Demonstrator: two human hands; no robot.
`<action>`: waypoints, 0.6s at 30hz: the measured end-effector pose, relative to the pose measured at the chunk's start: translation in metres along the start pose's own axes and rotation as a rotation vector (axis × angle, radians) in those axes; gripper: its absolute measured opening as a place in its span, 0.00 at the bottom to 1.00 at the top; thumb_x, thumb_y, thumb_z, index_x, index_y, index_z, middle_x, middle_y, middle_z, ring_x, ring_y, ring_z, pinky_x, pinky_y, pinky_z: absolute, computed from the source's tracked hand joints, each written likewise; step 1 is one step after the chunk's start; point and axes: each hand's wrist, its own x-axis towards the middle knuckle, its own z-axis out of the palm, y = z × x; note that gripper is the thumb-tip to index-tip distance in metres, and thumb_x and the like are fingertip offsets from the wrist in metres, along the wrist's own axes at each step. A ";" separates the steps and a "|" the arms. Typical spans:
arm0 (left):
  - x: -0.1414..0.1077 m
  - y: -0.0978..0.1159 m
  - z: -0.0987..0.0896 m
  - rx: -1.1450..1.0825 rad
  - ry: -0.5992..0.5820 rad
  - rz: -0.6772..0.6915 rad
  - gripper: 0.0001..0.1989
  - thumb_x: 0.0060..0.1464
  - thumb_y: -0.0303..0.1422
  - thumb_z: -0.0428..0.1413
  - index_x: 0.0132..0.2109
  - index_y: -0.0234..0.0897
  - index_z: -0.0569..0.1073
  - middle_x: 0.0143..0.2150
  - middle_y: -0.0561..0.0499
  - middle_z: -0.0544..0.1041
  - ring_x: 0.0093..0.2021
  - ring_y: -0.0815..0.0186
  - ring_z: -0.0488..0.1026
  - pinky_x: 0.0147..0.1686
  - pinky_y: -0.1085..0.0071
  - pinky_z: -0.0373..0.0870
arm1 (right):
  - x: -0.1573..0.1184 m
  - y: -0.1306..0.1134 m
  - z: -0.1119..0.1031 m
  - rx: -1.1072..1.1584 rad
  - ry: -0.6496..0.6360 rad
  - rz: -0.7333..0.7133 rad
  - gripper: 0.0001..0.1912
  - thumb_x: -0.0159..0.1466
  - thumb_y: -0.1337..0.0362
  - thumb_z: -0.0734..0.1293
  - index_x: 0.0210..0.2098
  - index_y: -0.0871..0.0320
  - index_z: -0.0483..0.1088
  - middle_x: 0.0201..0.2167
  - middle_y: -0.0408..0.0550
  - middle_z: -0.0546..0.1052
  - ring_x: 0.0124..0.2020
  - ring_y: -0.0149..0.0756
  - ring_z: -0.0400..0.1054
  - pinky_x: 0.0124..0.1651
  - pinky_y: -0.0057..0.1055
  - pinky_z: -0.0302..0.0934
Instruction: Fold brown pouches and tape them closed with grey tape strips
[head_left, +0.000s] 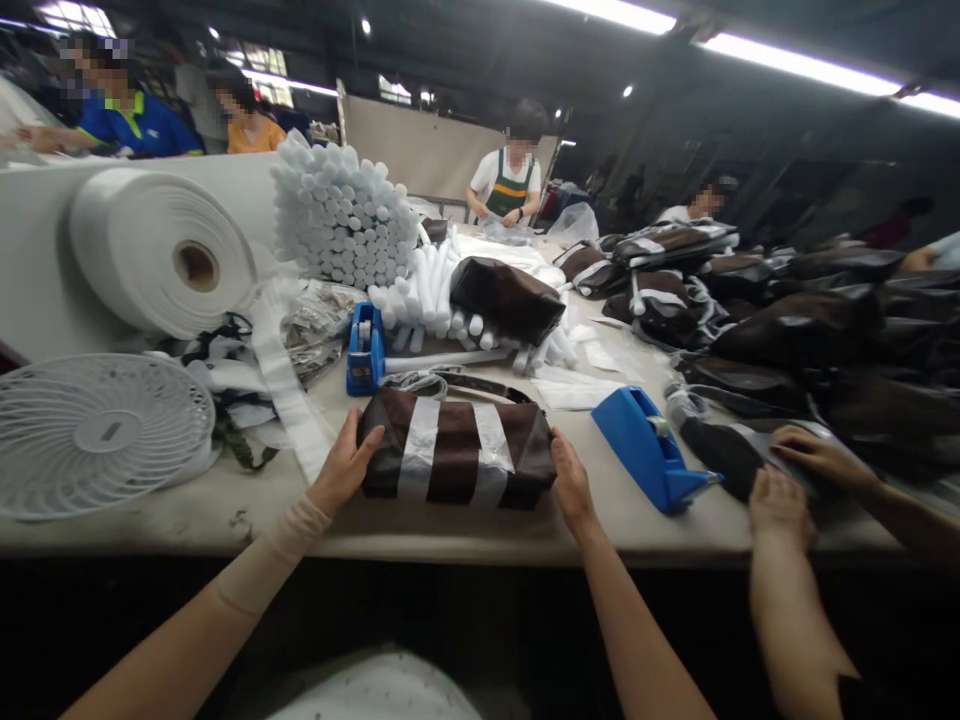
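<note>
Left hand (pixel 345 462) half open, fingers spread on left end of dark brown bag (pixel 455 450), not wrapped round it. Right hand (pixel 574 482) against bag's right end; fingertips hard to make out, grip cannot tell. Bag lies between hands, two silvery tape strips (pixel 420 450) across it; strap (pixel 480 384) behind it, partly hidden. Blue tape dispenser (pixel 649 450) just right of bag; second dispenser (pixel 365 350) beyond bag. Co-worker's near hand (pixel 780 508) and far hand (pixel 821 455) right of bag, on another dark bag (pixel 724 457), partly covering it.
</note>
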 end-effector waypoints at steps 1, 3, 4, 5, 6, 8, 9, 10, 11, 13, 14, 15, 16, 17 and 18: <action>0.001 0.001 0.001 -0.045 0.014 -0.033 0.42 0.58 0.55 0.47 0.68 0.29 0.51 0.71 0.34 0.52 0.71 0.52 0.49 0.69 0.54 0.44 | 0.000 -0.001 -0.001 0.084 0.012 0.056 0.42 0.61 0.36 0.59 0.61 0.63 0.63 0.63 0.58 0.65 0.65 0.48 0.57 0.68 0.45 0.50; 0.001 0.002 0.003 -0.121 0.057 -0.085 0.43 0.58 0.56 0.47 0.69 0.30 0.50 0.70 0.34 0.52 0.70 0.51 0.49 0.68 0.54 0.46 | -0.002 -0.003 0.000 0.194 0.081 0.129 0.42 0.61 0.37 0.58 0.62 0.63 0.61 0.64 0.59 0.63 0.65 0.48 0.57 0.67 0.45 0.52; -0.001 0.002 0.004 -0.143 0.075 -0.093 0.43 0.57 0.57 0.48 0.68 0.31 0.50 0.70 0.34 0.52 0.70 0.50 0.50 0.68 0.53 0.47 | -0.005 -0.005 0.001 0.198 0.129 0.127 0.42 0.61 0.37 0.59 0.62 0.63 0.60 0.65 0.59 0.61 0.66 0.49 0.56 0.67 0.45 0.52; -0.005 0.003 0.004 -0.151 0.092 -0.081 0.44 0.56 0.57 0.49 0.68 0.31 0.50 0.70 0.33 0.52 0.70 0.50 0.50 0.68 0.53 0.47 | -0.010 -0.007 0.003 0.168 0.171 0.091 0.42 0.61 0.38 0.60 0.63 0.62 0.59 0.66 0.59 0.60 0.67 0.49 0.54 0.67 0.45 0.50; -0.009 0.004 0.004 -0.151 0.116 -0.050 0.45 0.55 0.57 0.51 0.68 0.32 0.50 0.70 0.34 0.52 0.70 0.50 0.50 0.68 0.53 0.47 | -0.018 -0.009 0.006 0.118 0.211 0.025 0.41 0.60 0.40 0.62 0.63 0.62 0.58 0.66 0.59 0.59 0.67 0.49 0.53 0.68 0.45 0.48; -0.022 0.006 0.002 -0.150 0.204 0.062 0.43 0.54 0.54 0.55 0.67 0.35 0.52 0.69 0.35 0.53 0.69 0.50 0.52 0.66 0.53 0.51 | -0.040 -0.016 0.012 -0.001 0.294 -0.142 0.37 0.60 0.44 0.66 0.60 0.61 0.61 0.62 0.59 0.63 0.63 0.48 0.57 0.65 0.46 0.51; -0.029 0.007 -0.001 -0.139 0.270 0.128 0.40 0.54 0.52 0.56 0.65 0.36 0.55 0.67 0.36 0.57 0.67 0.51 0.56 0.64 0.55 0.56 | -0.053 -0.019 0.014 -0.059 0.327 -0.218 0.32 0.60 0.47 0.67 0.56 0.61 0.64 0.57 0.58 0.68 0.58 0.47 0.62 0.62 0.45 0.56; -0.038 0.007 -0.004 -0.113 0.332 0.192 0.35 0.54 0.50 0.57 0.62 0.37 0.60 0.63 0.38 0.63 0.63 0.53 0.63 0.60 0.57 0.62 | -0.067 -0.022 0.016 -0.108 0.344 -0.276 0.27 0.60 0.49 0.68 0.51 0.60 0.67 0.50 0.56 0.71 0.51 0.44 0.66 0.56 0.42 0.61; -0.047 0.007 -0.008 -0.072 0.370 0.254 0.28 0.56 0.48 0.57 0.57 0.38 0.65 0.57 0.41 0.68 0.56 0.56 0.69 0.54 0.60 0.66 | -0.080 -0.023 0.016 -0.147 0.344 -0.310 0.21 0.60 0.52 0.69 0.46 0.60 0.69 0.43 0.52 0.73 0.43 0.40 0.68 0.49 0.39 0.64; -0.063 0.003 -0.014 0.066 0.335 0.377 0.15 0.57 0.43 0.57 0.46 0.38 0.70 0.43 0.48 0.73 0.42 0.61 0.72 0.45 0.64 0.69 | -0.101 -0.024 0.016 -0.188 0.268 -0.297 0.14 0.61 0.54 0.69 0.38 0.58 0.71 0.32 0.46 0.70 0.31 0.34 0.64 0.38 0.33 0.64; -0.070 -0.001 -0.017 0.152 0.270 0.437 0.11 0.57 0.41 0.58 0.42 0.39 0.71 0.38 0.50 0.72 0.39 0.62 0.71 0.43 0.64 0.69 | -0.108 -0.023 0.016 -0.186 0.200 -0.247 0.13 0.61 0.54 0.69 0.36 0.58 0.71 0.30 0.45 0.69 0.28 0.33 0.63 0.34 0.32 0.63; -0.076 -0.005 -0.018 0.237 0.194 0.495 0.10 0.58 0.40 0.58 0.40 0.39 0.71 0.37 0.50 0.72 0.39 0.61 0.70 0.43 0.64 0.68 | -0.113 -0.021 0.016 -0.169 0.126 -0.171 0.13 0.60 0.54 0.69 0.37 0.58 0.72 0.28 0.44 0.69 0.27 0.32 0.62 0.31 0.30 0.62; -0.080 -0.009 -0.018 0.321 0.125 0.550 0.09 0.58 0.39 0.57 0.41 0.38 0.72 0.38 0.49 0.72 0.40 0.60 0.70 0.44 0.62 0.68 | -0.115 -0.019 0.018 -0.136 0.053 -0.078 0.15 0.59 0.53 0.69 0.38 0.59 0.71 0.25 0.43 0.68 0.24 0.31 0.62 0.28 0.29 0.60; -0.082 -0.013 -0.018 0.404 0.078 0.599 0.10 0.58 0.38 0.57 0.43 0.37 0.72 0.40 0.47 0.72 0.43 0.58 0.70 0.45 0.61 0.68 | -0.114 -0.017 0.019 -0.089 -0.024 0.021 0.18 0.58 0.52 0.69 0.41 0.59 0.70 0.23 0.41 0.68 0.21 0.30 0.62 0.24 0.28 0.59; -0.083 -0.017 -0.018 0.484 0.048 0.641 0.12 0.58 0.38 0.57 0.46 0.37 0.73 0.43 0.45 0.72 0.44 0.56 0.70 0.46 0.60 0.69 | -0.112 -0.016 0.022 -0.034 -0.100 0.114 0.21 0.58 0.51 0.69 0.43 0.59 0.69 0.21 0.40 0.67 0.18 0.29 0.60 0.20 0.27 0.56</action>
